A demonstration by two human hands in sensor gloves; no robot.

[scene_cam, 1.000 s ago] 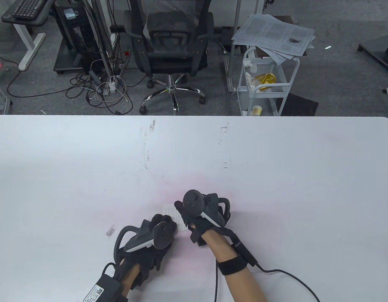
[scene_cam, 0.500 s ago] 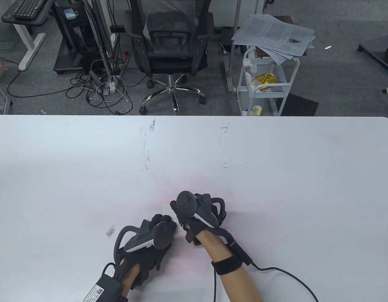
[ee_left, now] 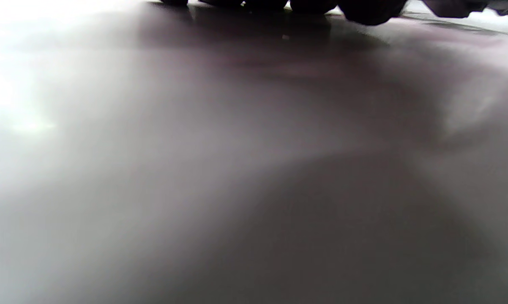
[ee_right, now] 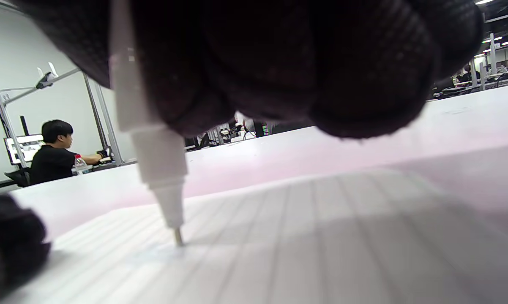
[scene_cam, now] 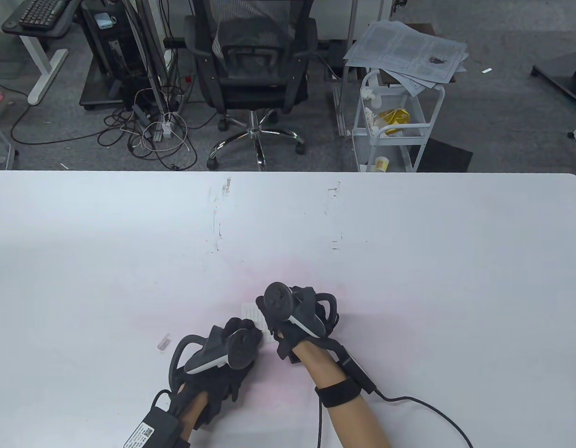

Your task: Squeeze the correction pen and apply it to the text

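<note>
A small slip of paper with printed lines [scene_cam: 253,316] lies on the white table [scene_cam: 409,261]; both hands hide most of it. My right hand [scene_cam: 281,322] grips a white correction pen [ee_right: 150,139], and the pen's metal tip touches the lined paper [ee_right: 321,236] in the right wrist view. My left hand [scene_cam: 239,333] rests its fingertips [ee_left: 364,10] on the table at the slip's left end. In the table view the pen is hidden under my right hand.
A small clear cap [scene_cam: 163,342] lies on the table left of my left hand. A cable [scene_cam: 423,406] runs from my right wrist to the front edge. An office chair [scene_cam: 253,70] and a white cart [scene_cam: 395,126] stand beyond the table's far edge.
My right hand shifted left along the slip and covered more of it, then eased very slightly back right. My left hand has not moved.
</note>
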